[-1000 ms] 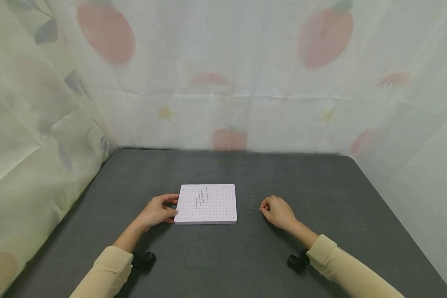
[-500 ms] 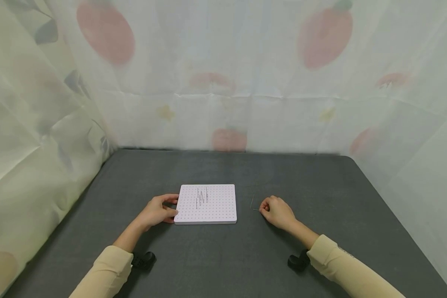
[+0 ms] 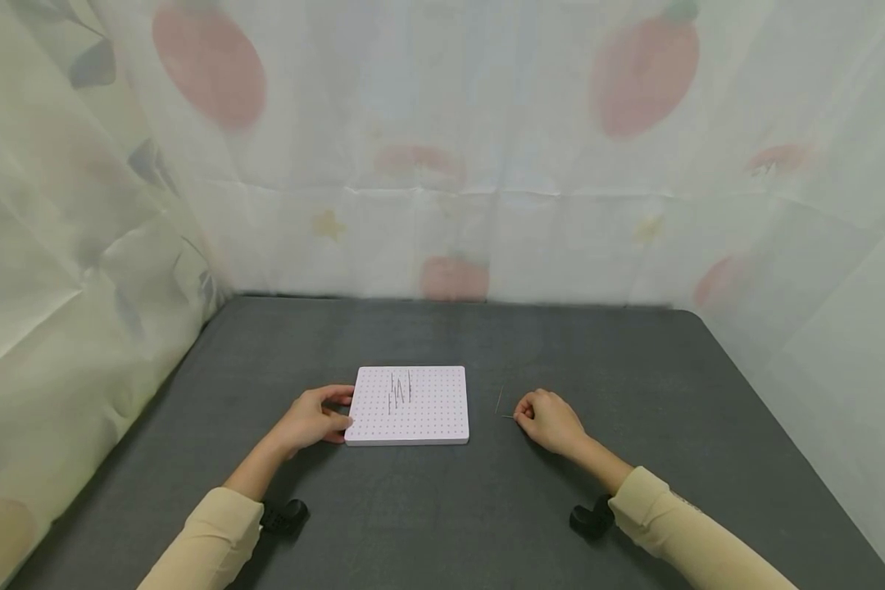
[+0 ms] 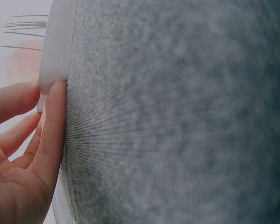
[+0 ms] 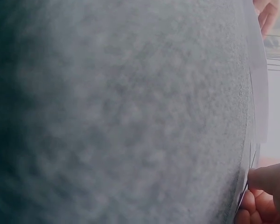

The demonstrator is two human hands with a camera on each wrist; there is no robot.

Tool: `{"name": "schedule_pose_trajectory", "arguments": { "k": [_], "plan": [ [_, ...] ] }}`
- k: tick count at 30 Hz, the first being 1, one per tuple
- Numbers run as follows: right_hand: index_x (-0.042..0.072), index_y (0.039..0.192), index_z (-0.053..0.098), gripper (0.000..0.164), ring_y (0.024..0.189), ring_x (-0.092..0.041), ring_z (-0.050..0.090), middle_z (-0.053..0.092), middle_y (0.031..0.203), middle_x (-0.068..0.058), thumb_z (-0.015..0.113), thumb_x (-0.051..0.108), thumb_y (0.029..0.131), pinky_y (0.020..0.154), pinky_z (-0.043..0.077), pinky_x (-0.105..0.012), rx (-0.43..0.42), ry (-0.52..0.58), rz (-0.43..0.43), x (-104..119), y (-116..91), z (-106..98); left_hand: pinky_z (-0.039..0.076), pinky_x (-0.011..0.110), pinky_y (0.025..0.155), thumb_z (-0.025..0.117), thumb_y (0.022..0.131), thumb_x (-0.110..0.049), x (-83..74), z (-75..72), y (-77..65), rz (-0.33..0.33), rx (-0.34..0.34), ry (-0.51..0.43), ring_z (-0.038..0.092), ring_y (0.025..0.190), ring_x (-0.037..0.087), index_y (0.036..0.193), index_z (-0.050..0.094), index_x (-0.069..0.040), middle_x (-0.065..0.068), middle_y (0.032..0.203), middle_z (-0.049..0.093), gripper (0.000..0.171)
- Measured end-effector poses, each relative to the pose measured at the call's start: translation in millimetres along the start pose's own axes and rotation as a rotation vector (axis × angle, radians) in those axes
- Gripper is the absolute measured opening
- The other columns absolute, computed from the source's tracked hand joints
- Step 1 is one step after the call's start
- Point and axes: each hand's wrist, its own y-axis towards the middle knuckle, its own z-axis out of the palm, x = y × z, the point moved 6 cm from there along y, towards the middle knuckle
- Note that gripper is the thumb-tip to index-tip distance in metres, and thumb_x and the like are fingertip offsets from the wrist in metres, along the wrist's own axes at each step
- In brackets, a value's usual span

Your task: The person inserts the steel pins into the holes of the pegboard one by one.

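A white perforated board (image 3: pixel 438 411) lies on the dark table. Several thin needles (image 4: pixel 25 27) stand up from its left half, some leaning. My left hand (image 3: pixel 310 419) holds the board's left edge; in the left wrist view the thumb and fingers (image 4: pixel 53 126) meet its rim. To the right of the board, my right hand (image 3: pixel 551 421) pinches a thin needle (image 3: pixel 507 416) low over the table, its tip pointing toward the board. A second needle (image 3: pixel 499 399) lies on the table between the board and that hand. In the right wrist view, my fingers partly hide the held needle.
The grey-black table (image 3: pixel 442 516) ends at a pale curtain (image 3: pixel 546 246) printed with fruit shapes. Another patterned curtain (image 3: pixel 81 328) hangs along the left side. Black wrist devices (image 3: pixel 286 518) sit under both forearms, near the table surface.
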Motion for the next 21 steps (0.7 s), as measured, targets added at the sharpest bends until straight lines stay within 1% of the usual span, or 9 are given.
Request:
{"name": "schedule_pose_trajectory", "arguments": {
  "k": [7, 13, 21],
  "plan": [
    [0.014, 0.077, 0.064, 0.007, 0.061, -0.009, 0.042, 0.051, 0.071, 0.003, 0.064, 0.014, 0.084, 0.056, 0.037, -0.025, 0.01, 0.039, 0.004, 2.8, 3.9, -2.2, 0.057, 0.035, 0.062, 0.064, 0.08, 0.002, -0.3, 0.1, -0.3, 0.0, 0.004, -0.01, 0.063, 0.08, 0.019, 0.134, 0.043, 0.0, 0.022, 0.123, 0.047, 0.058],
    [0.011, 0.082, 0.063, 0.005, 0.063, -0.009, 0.045, 0.053, 0.074, 0.002, 0.061, 0.014, 0.087, 0.058, 0.039, -0.026, 0.009, 0.083, 0.023, 7.4, 11.1, -3.1, 0.057, 0.035, 0.063, 0.064, 0.08, 0.002, -0.9, -0.1, -0.8, -0.001, 0.007, -0.013, 0.063, 0.08, 0.019, 0.134, 0.043, 0.001, 0.022, 0.123, 0.047, 0.058],
    [0.009, 0.085, 0.058, 0.005, 0.061, -0.009, 0.046, 0.054, 0.072, 0.003, 0.057, 0.012, 0.089, 0.056, 0.039, -0.025, 0.004, 0.145, 0.01, 19.1, 18.9, -2.9, 0.057, 0.035, 0.063, 0.064, 0.08, 0.002, 0.9, 0.0, 0.6, -0.009, 0.001, -0.01, 0.063, 0.081, 0.019, 0.134, 0.043, 0.0, 0.021, 0.122, 0.047, 0.057]
  ]
}}
